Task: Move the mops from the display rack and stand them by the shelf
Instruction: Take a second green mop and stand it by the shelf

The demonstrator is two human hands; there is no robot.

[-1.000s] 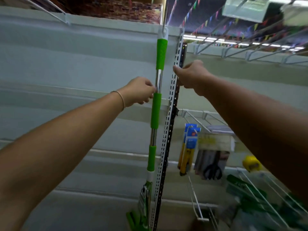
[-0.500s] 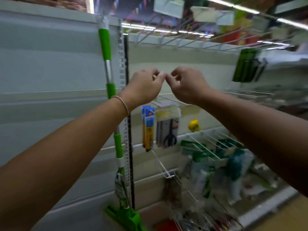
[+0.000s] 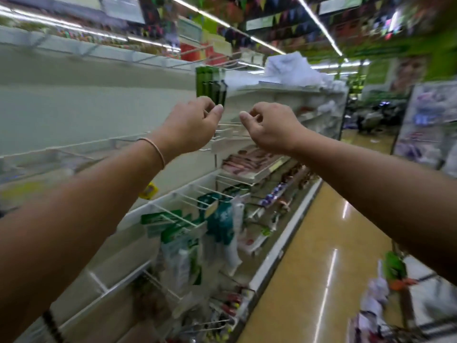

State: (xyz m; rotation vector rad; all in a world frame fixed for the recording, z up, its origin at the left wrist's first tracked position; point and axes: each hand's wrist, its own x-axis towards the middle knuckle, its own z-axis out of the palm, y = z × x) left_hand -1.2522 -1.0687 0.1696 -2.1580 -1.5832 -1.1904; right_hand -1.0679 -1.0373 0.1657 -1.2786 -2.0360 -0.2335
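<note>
No mop is in view at this moment. My left hand [image 3: 191, 125] and my right hand [image 3: 272, 127] are both raised in front of me at chest height, a short gap between them. Each has its fingers loosely curled, thumb near forefinger, and holds nothing. Behind them runs the long white shelf unit [image 3: 99, 112] along the left side of the aisle, with wire hooks sticking out. The picture is blurred by motion.
Hanging packets [image 3: 217, 224] in green and white fill the hooks low on the shelf. Dark green packs [image 3: 210, 85] hang higher up. The shiny yellow aisle floor [image 3: 321, 243] runs ahead on the right. A display stand [image 3: 425, 125] and blurred goods [image 3: 380, 293] stand at right.
The view has swung right along the aisle; the green-handled mop standing against the shelf upright has left the frame. My hands, which let go of it, stay raised and close together.
</note>
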